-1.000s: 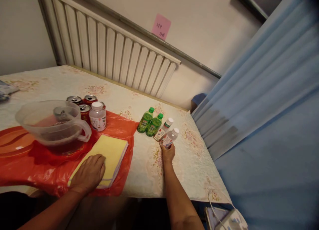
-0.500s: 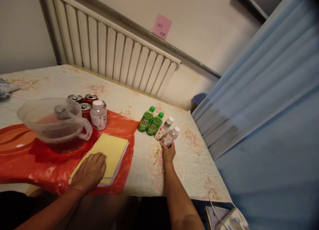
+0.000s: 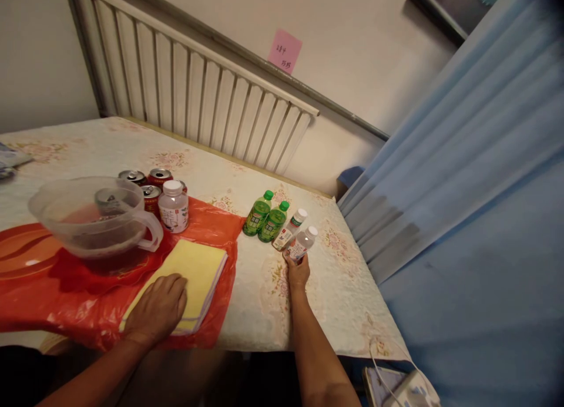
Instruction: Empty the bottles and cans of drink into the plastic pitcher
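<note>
My right hand (image 3: 298, 272) is wrapped round the lower part of a clear bottle with a white cap (image 3: 304, 242), at the right end of a row. Beside it stand a white-capped bottle with a green band (image 3: 291, 229) and two green bottles (image 3: 258, 214). My left hand (image 3: 161, 304) lies palm down on a folded yellow cloth (image 3: 200, 266), fingers resting on it and holding nothing. The cloth is on a red plastic sheet (image 3: 227, 225). Left of it is a clear plastic jug with a handle (image 3: 88, 219).
Another white-capped bottle (image 3: 174, 210) and several drink cans (image 3: 150, 197) stand behind the jug. A radiator (image 3: 198, 90) lines the wall. A blue curtain (image 3: 476, 219) hangs at the right, above a white object with cables (image 3: 409, 389).
The view has shifted very slightly. Both hands keep their places, the left on the cloth and the right on the bottle.
</note>
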Demonstrator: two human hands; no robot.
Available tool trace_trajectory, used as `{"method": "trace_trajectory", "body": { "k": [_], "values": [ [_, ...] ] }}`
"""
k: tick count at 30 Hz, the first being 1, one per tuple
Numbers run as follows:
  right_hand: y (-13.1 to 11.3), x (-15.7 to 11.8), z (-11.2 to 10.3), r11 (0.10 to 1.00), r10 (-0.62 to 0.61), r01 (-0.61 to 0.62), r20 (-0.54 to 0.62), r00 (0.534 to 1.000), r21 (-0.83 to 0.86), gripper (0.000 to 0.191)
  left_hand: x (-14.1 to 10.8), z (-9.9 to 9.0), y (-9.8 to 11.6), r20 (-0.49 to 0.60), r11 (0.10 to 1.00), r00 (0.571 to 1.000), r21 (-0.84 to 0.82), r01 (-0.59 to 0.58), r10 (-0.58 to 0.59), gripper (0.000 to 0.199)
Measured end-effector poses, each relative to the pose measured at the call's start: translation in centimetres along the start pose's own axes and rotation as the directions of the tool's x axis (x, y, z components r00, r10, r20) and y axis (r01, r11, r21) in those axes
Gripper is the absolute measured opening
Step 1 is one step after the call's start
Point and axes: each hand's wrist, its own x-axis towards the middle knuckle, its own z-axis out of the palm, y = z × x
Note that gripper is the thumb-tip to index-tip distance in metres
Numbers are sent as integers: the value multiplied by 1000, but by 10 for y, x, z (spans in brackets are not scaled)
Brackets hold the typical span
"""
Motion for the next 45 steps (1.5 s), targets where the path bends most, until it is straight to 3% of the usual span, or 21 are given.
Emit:
{"method": "trace_trajectory", "body": {
  "k": [21, 45],
  "values": [
    [6, 2, 2, 1000, -2, 2, 3, 1000, 21, 56, -1, 2, -2, 8, 999, 1000, 42, -18, 18, 24],
    [1, 1, 0, 1000, -17, 16, -7, 1000, -20, 46, -1, 2, -2, 20, 996, 1000, 82, -22, 21, 23]
  ]
}}
